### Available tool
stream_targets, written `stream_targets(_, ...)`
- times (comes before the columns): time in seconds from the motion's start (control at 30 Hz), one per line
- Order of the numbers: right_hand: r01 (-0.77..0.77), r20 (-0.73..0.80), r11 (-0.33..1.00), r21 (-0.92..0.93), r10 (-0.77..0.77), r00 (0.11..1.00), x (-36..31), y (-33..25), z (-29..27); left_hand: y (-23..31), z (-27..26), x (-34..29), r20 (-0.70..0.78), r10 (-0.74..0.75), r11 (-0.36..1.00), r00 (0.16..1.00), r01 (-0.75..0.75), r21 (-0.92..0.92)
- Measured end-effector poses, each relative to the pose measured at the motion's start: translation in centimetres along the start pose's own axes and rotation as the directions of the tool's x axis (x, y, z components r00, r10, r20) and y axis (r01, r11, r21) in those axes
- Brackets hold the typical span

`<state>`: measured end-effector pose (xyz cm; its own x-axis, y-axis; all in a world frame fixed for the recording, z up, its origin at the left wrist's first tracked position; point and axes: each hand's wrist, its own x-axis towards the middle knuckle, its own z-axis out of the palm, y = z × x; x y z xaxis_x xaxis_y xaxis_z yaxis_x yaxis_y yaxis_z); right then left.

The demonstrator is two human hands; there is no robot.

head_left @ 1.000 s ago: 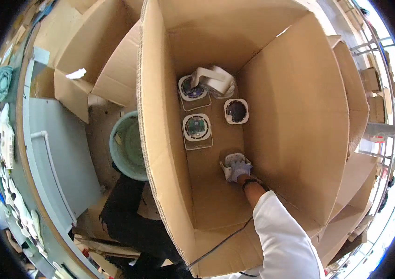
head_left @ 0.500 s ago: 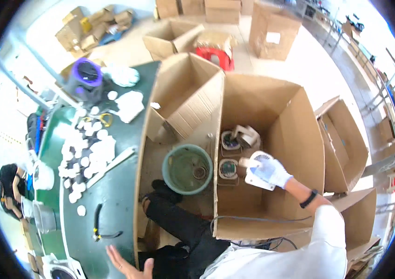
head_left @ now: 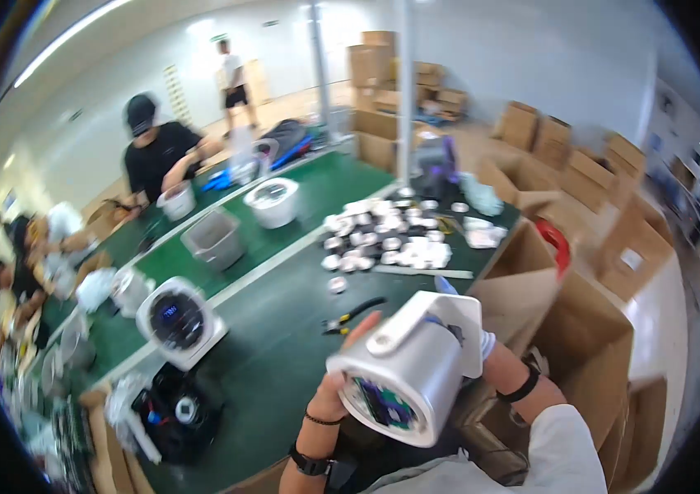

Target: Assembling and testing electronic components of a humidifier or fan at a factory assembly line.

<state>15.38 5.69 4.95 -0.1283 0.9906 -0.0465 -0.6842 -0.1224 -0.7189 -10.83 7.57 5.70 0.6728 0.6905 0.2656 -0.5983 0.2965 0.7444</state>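
Note:
A white cylindrical housing [head_left: 436,370] with a side bracket and a square base plate is held up in front of me, over the bench's near edge. Its open end shows a green circuit board [head_left: 387,403]. Around the left rim, my bare left hand [head_left: 335,393] grips it. My gloved right hand [head_left: 488,347] is at the base plate, its fingers partly hidden behind the plate. Beyond the left hand, cutting pliers [head_left: 354,315] with black and yellow handles lie on the green bench [head_left: 284,354].
Several small white round parts [head_left: 387,230] are heaped on the bench beside a pale strip [head_left: 424,272]. Left stand a unit with a lit display [head_left: 177,319], a grey bin [head_left: 212,239] and another white housing [head_left: 273,204]. Cardboard boxes [head_left: 585,329] flank my right; a co-worker [head_left: 156,152] works across.
My view has swung left from the big carton to the bench. My right hand has brought the housing up out of the carton, and my left hand, open before, now grips it too.

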Motion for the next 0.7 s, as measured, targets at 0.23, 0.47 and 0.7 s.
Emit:
stream_targets(0.23, -0.609, 0.335, 0.793, 0.016, 0.569, 0.751, 12.4, 8.2, 4.0, 2.9, -3.6, -7.8, -0.628, 0.164, 0.96, 0.76, -0.269, -0.075)
stream_targets(0.47, 0.083, 0.312, 0.74, -0.668, 0.178, 0.933, 13.2, 9.7, 8.4, 3.6, -5.0, -10.2, -0.727, 0.265, 0.941, 0.634, -0.336, 0.05)
stream_targets(0.7, 0.213, 0.51, 0.804, -0.555, 0.126, 0.851, 11.5, 17.6, 2.9, 2.3, -0.3, -6.8, -0.767, 0.298, 0.943, 0.568, -0.301, 0.144)
